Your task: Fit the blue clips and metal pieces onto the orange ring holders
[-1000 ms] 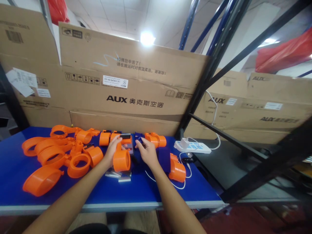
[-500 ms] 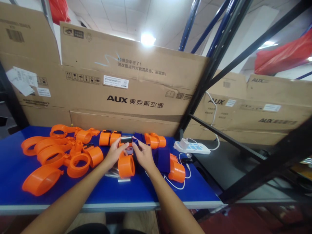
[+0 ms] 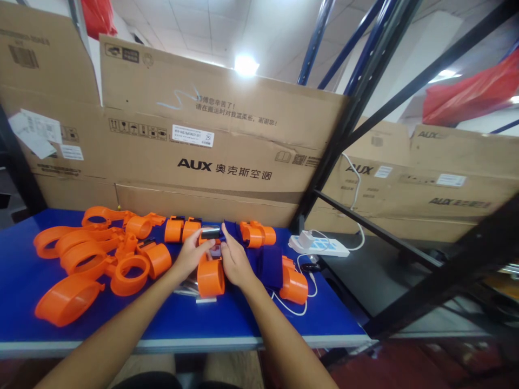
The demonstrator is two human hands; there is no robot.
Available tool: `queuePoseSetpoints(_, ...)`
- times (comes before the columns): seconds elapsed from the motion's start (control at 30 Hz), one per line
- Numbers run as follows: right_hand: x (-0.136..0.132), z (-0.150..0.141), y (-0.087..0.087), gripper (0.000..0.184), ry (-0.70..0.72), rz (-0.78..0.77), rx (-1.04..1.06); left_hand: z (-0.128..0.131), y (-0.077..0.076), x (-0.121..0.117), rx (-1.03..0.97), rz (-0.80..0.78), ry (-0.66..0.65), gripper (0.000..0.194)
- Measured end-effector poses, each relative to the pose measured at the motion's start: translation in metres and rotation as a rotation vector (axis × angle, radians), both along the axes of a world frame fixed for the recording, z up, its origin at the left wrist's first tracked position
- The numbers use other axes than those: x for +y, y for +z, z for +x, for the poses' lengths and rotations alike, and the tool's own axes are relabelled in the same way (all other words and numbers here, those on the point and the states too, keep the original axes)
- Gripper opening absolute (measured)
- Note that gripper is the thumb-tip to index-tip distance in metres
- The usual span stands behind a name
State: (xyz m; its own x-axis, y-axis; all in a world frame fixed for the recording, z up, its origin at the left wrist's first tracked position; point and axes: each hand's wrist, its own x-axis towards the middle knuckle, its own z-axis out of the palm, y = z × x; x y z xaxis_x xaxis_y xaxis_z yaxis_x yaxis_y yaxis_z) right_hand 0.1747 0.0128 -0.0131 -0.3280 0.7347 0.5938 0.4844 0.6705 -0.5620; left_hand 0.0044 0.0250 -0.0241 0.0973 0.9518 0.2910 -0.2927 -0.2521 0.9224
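My left hand (image 3: pixel 190 253) is closed on an orange plastic ring holder (image 3: pixel 211 276), its round opening facing down and right. A glossy black piece (image 3: pixel 211 233) tops the holder between my hands. My right hand (image 3: pixel 236 258) presses against the holder's right side, fingers straight and close together. A sliver of dark blue strap (image 3: pixel 221 234) shows at its fingertips; the rest of that strap is mostly hidden by the hand. Below the holder, flat silvery pieces (image 3: pixel 206 300) lie on the table, partly covered.
Several orange ring parts (image 3: pixel 87 258) crowd the blue table (image 3: pixel 162 324) at left. More orange holders (image 3: pixel 257 234) with dark blue straps lie at back and right. A white power strip (image 3: pixel 320 244) with cables sits right, beside a black rack post. Cardboard (image 3: pixel 227 135) walls the back.
My right hand has come left with the dark blue strap to meet the orange holder, and its pinch has straightened against the side. The holder has shifted slightly right and down.
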Motion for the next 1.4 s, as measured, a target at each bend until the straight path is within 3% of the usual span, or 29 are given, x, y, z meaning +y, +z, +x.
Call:
queuePoseSetpoints(0.23, 0.002, -0.003, 0.001, 0.056, -0.021, 0.132, -0.02, -0.002, -0.002, 0.002, -0.047, -0.003, 0.01, 0.039)
queuePoseSetpoints(1.17, 0.001, 0.0, 0.004, 0.064, -0.215, 0.26, -0.434, -0.003, -0.008, 0.006, -0.101, -0.12, 0.049, 0.035)
queuePoseSetpoints(1.4, -0.002, 0.003, 0.008, 0.063, -0.152, 0.258, -0.392, -0.002, -0.007, 0.006, -0.103, -0.122, 0.034, 0.035)
